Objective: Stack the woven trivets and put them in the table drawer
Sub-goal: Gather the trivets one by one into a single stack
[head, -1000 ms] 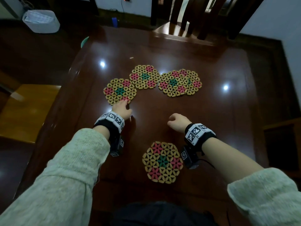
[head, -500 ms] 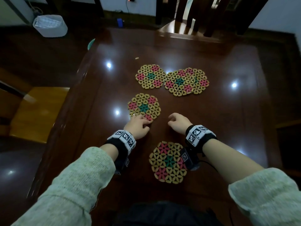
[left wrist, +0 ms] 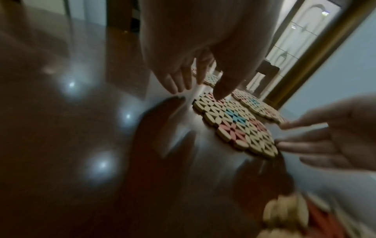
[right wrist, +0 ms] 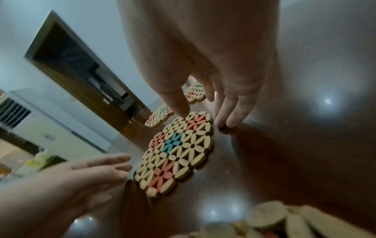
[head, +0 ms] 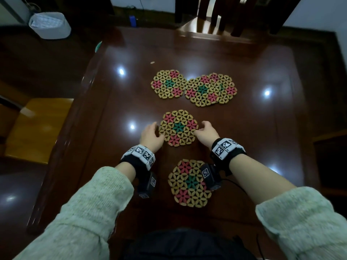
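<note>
A woven trivet (head: 178, 128) with pink and green flowers lies flat mid-table between my hands. My left hand (head: 157, 131) sits at its left edge, thumb (left wrist: 221, 90) on the rim and fingers straight on the wood. At its right edge is my right hand (head: 200, 131), thumb (right wrist: 180, 109) touching the rim, fingers (right wrist: 230, 117) on the table. Neither hand grips it. A second trivet (head: 189, 183) lies near me, partly under my right wrist. Farther back lie one trivet (head: 169, 86) and two overlapping ones (head: 201, 91).
The dark glossy table (head: 262, 128) reaches past the trivets on all sides. A wooden chair (head: 212, 19) stands at the far edge, a wooden seat (head: 37, 128) at the left. A white bin (head: 49, 25) sits on the floor, far left.
My left hand dragged the left trivet in from the far row to the middle. My right hand uncurled and came to that trivet's right edge.
</note>
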Motion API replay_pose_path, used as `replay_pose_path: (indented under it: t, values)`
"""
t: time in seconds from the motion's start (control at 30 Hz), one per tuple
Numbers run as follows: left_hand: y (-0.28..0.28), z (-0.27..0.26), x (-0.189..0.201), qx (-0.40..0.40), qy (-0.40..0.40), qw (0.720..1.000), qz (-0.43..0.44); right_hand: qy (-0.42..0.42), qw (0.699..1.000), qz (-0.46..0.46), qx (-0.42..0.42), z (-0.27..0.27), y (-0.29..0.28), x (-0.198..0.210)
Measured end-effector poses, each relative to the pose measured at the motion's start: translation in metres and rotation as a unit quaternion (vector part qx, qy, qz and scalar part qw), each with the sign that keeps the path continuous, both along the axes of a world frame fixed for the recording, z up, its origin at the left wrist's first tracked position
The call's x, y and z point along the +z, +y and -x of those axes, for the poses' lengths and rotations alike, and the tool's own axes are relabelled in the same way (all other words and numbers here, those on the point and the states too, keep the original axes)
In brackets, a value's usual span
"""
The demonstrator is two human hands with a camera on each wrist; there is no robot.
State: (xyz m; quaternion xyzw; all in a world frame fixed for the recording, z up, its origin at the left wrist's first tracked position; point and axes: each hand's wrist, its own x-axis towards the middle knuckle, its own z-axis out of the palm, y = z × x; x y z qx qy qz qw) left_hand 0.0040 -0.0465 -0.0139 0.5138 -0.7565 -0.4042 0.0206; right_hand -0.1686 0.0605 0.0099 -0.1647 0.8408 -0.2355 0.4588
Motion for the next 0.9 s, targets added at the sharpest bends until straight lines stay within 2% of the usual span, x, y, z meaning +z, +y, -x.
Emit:
replay_pose_path:
  t: [0.07,0.17,0.33,0.4,0.47,0.67,0.77,0.9]
  values:
    - [-0.005,0.004,-0.001,0.042,0.003,0.997,-0.059,-0.054,0.996,0.009,-0.065,0.000,-0.005,-0.003]
    - [-0.009,0.011,-0.006,0.113,0.062,0.984,-0.122,-0.119,0.981,0.019,-0.153,-0.002,-0.011,-0.006]
    - [-0.018,0.014,-0.016,0.236,0.106,0.940,-0.224,-0.128,0.972,0.040,-0.194,-0.003,-0.010,-0.005]
    - [-0.017,0.014,-0.016,0.233,0.119,0.934,-0.244,-0.133,0.971,0.058,-0.192,-0.003,-0.005,-0.004]
    - [-0.015,0.015,-0.008,0.217,0.125,0.939,-0.234,-0.128,0.968,0.089,-0.196,-0.003,0.000,-0.001]
    - [0.000,0.011,0.031,0.203,0.212,0.926,-0.237,-0.057,0.958,0.189,-0.209,-0.003,0.024,0.022]
    - [0.019,0.005,0.049,0.177,0.223,0.930,-0.232,-0.038,0.957,0.209,-0.198,-0.005,0.050,0.032]
    - [0.050,-0.009,0.054,0.138,0.204,0.944,-0.220,-0.034,0.957,0.208,-0.199,-0.017,0.090,0.036]
